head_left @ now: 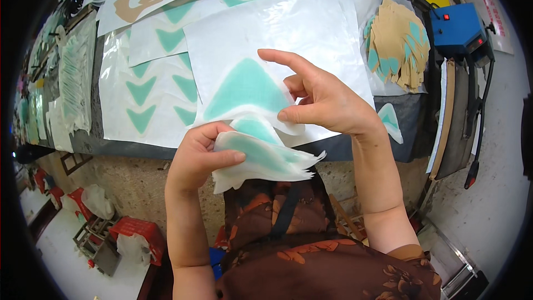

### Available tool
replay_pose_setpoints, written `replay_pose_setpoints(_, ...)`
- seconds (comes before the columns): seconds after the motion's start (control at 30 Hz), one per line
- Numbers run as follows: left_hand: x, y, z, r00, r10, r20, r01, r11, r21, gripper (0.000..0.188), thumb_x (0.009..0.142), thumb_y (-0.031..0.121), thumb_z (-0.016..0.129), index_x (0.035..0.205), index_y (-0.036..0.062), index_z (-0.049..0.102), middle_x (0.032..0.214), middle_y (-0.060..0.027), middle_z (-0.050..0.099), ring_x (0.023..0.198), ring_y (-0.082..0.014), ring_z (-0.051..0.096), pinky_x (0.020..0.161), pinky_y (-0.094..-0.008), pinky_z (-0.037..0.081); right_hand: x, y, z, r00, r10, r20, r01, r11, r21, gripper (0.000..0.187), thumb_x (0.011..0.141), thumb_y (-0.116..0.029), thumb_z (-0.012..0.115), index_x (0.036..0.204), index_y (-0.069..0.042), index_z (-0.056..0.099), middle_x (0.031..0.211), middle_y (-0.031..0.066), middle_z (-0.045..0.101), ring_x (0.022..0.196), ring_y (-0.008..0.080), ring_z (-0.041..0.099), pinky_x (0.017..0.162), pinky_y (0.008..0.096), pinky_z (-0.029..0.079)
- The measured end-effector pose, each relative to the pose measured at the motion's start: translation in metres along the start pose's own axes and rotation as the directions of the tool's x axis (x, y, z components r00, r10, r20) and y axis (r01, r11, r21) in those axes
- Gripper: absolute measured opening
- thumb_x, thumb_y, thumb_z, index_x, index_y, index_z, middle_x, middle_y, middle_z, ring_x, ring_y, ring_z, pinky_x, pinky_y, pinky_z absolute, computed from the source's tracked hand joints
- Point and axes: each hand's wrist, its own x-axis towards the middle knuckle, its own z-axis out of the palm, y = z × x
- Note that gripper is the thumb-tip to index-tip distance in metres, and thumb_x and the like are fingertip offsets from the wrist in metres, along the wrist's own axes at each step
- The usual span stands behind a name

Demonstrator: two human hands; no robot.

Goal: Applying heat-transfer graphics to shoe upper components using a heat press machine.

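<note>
My left hand [199,155] is closed on a stack of thin, translucent white fabric pieces [252,158] with green middles, held just off the table's near edge. The thumb presses on top, and the stack's right side fans into several layered edges. Just beyond it, a larger curved triangular green piece [247,91] with a pale border lies on a white sheet [239,28]. Over its right edge is my right hand [325,97], index finger stretched out and thumb apart. The thumb tip overlaps the pale border; whether it presses on it I cannot tell. Its other fingers are curled and partly hidden.
White sheets with green chevron shapes [141,90] cover the left of the dark table [89,143]. A heap of tan and green cut pieces [397,47] lies at right, near a small green piece [390,122]. Beyond stands a blue machine [459,29]. Red crates [139,236] sit lower left.
</note>
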Motion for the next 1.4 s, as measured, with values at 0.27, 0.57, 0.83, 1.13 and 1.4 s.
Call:
replay_pose_setpoints(0.27, -0.002, 0.007, 0.022, 0.986, 0.141, -0.089, -0.091, 0.903, 0.421, 0.016, 0.079, 0.000, 0.076, 0.093, 0.0019, 0.069, 0.087, 0.0002, 0.068, 0.081, -0.0071, 0.059, 0.073, -0.0246, 0.049, -0.005, 0.002, -0.006, 0.999, -0.025, 0.024, 0.024, 0.999, 0.049, 0.076, 0.077, -0.008, 0.070, 0.146, -0.005, 0.039, 0.083, 0.0022, 0.057, 0.078, 0.0124, 0.051, 0.075, 0.0265, 0.045)
replay_pose_setpoints(0.57, 0.018, -0.014, 0.040, 0.646, 0.740, 0.187, -0.348, 0.067, 0.935, 0.022, 0.071, -0.006, 0.065, 0.091, 0.0030, 0.066, 0.090, -0.0148, 0.070, 0.083, -0.0333, 0.067, 0.072, -0.0360, 0.053, -0.002, 0.012, 0.006, 0.980, 0.105, -0.169, -0.070, 0.977, 0.202, 0.071, 0.081, -0.013, 0.073, 0.143, 0.000, 0.041, 0.087, 0.0062, 0.063, 0.078, 0.0109, 0.058, 0.070, 0.0248, 0.047)
replay_pose_setpoints(0.83, 0.026, -0.017, 0.039, 0.635, 0.729, 0.253, -0.300, -0.069, 0.952, 0.023, 0.071, -0.007, 0.062, 0.091, 0.0041, 0.064, 0.093, -0.0113, 0.068, 0.083, -0.0295, 0.064, 0.073, -0.0392, 0.051, -0.003, 0.016, 0.012, 0.971, 0.091, -0.220, -0.027, 0.960, 0.278, 0.062, 0.085, -0.008, 0.072, 0.141, -0.006, 0.045, 0.086, 0.0038, 0.065, 0.077, 0.0081, 0.059, 0.069, 0.0213, 0.046)
replay_pose_setpoints(1.13, 0.032, -0.021, 0.036, 0.616, 0.734, 0.286, -0.271, -0.144, 0.952, 0.022, 0.074, -0.006, 0.062, 0.094, 0.0019, 0.064, 0.095, -0.0128, 0.068, 0.084, -0.0311, 0.064, 0.075, -0.0396, 0.050, -0.003, 0.009, 0.019, 0.954, 0.083, -0.290, -0.011, 0.970, 0.242, 0.055, 0.083, -0.005, 0.071, 0.134, -0.005, 0.052, 0.087, 0.0030, 0.065, 0.076, 0.0066, 0.059, 0.066, 0.0202, 0.046)
replay_pose_setpoints(1.4, 0.025, -0.037, 0.016, 0.797, 0.594, -0.112, -0.173, 0.401, 0.900, 0.009, 0.083, 0.006, 0.068, 0.090, 0.0012, 0.066, 0.085, -0.0099, 0.068, 0.076, -0.0210, 0.063, 0.068, -0.0314, 0.050, -0.026, -0.011, 0.001, 0.965, -0.181, -0.188, 0.258, 0.776, 0.576, 0.093, 0.077, -0.002, 0.076, 0.153, -0.005, 0.023, 0.087, 0.0062, 0.068, 0.070, 0.0062, 0.059, 0.059, 0.0178, 0.040)
